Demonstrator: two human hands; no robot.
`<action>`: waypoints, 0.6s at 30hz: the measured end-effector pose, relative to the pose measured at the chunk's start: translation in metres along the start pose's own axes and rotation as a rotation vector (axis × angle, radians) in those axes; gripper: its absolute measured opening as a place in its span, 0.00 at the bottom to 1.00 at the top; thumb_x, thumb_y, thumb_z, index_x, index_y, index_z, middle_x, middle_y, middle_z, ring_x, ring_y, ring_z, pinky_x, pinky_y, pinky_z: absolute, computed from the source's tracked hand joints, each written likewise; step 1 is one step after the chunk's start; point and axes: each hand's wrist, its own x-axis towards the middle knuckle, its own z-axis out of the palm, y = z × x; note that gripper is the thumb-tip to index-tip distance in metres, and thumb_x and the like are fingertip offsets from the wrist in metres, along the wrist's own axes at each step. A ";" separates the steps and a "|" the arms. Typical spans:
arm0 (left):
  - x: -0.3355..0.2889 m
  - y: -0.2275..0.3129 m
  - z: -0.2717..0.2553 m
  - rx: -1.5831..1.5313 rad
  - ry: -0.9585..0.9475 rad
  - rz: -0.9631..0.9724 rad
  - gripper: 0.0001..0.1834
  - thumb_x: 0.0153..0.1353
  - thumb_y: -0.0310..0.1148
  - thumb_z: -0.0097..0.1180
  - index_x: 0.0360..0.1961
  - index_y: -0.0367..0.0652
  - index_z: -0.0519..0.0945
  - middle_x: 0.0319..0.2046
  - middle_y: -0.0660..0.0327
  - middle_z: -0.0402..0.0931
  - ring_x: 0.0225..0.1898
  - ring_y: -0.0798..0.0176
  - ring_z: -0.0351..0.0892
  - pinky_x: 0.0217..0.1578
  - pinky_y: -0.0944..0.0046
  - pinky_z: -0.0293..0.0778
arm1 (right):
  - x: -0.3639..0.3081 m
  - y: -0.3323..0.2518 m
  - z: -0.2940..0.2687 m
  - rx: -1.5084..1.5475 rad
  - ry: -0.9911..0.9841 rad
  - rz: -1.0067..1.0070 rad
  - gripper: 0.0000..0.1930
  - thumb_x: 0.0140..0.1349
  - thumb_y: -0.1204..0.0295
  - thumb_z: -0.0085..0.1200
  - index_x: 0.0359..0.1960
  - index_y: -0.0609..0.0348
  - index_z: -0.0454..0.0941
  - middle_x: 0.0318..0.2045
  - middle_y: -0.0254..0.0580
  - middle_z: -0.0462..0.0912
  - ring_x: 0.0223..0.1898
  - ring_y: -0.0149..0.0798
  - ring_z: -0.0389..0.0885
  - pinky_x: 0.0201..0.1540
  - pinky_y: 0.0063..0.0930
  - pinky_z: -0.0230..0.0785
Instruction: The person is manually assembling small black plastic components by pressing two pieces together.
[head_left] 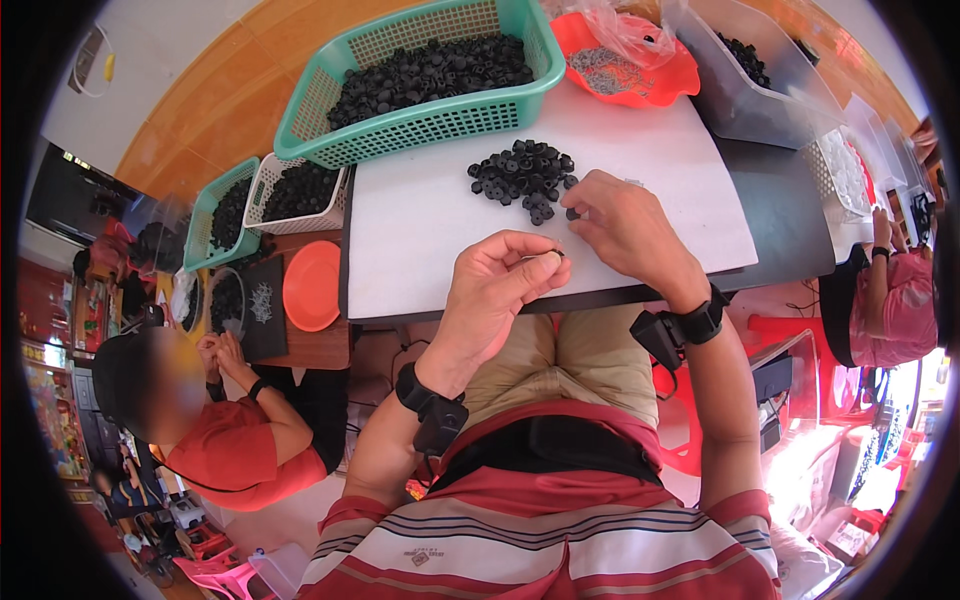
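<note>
Above the front part of a white sheet [420,240], my left hand [500,280] is closed in a pinch. A tiny dark piece shows at its fingertips, too small to name. My right hand [630,225] is just to the right and a bit farther off, its thumb and fingers closed on a small round black plastic part [572,213]. That part looks like the ones in the loose pile [520,172] of black plastic parts beyond my hands. The two hands are apart from each other.
Behind the pile stands a green basket [430,128] full of black parts. Right of it are a red dish [655,90] of small metal pieces and a clear plastic bin [750,110]. A co-worker in red [240,440] sits at left beside an orange-red lid [312,285]; another person [890,310] is far right.
</note>
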 end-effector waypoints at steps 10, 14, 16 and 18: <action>0.003 0.003 0.001 -0.118 0.034 -0.019 0.07 0.68 0.24 0.61 0.46 0.36 0.81 0.46 0.54 0.84 0.48 0.60 0.86 0.55 0.58 0.83 | -0.034 -0.027 0.001 0.527 0.216 -0.027 0.13 0.56 0.85 0.61 0.44 0.64 0.82 0.40 0.43 0.83 0.32 0.33 0.80 0.37 0.27 0.74; 0.004 -0.001 0.000 -0.181 -0.002 -0.047 0.07 0.69 0.26 0.59 0.46 0.37 0.81 0.46 0.55 0.84 0.49 0.59 0.85 0.58 0.57 0.81 | -0.036 -0.036 0.013 0.542 0.267 -0.082 0.13 0.56 0.84 0.64 0.44 0.63 0.83 0.40 0.44 0.83 0.29 0.30 0.80 0.34 0.25 0.73; 0.003 -0.002 0.000 -0.202 -0.003 -0.059 0.07 0.69 0.26 0.59 0.46 0.37 0.81 0.46 0.55 0.84 0.50 0.59 0.85 0.59 0.57 0.81 | -0.036 -0.035 0.019 0.532 0.299 -0.082 0.12 0.57 0.84 0.64 0.43 0.63 0.84 0.40 0.44 0.83 0.29 0.31 0.80 0.33 0.24 0.73; 0.003 -0.003 0.001 -0.225 -0.004 -0.071 0.07 0.69 0.27 0.59 0.46 0.37 0.81 0.46 0.55 0.84 0.50 0.59 0.85 0.59 0.57 0.81 | -0.038 -0.035 0.020 0.520 0.330 -0.082 0.11 0.57 0.84 0.64 0.42 0.63 0.84 0.39 0.43 0.83 0.29 0.31 0.80 0.32 0.24 0.73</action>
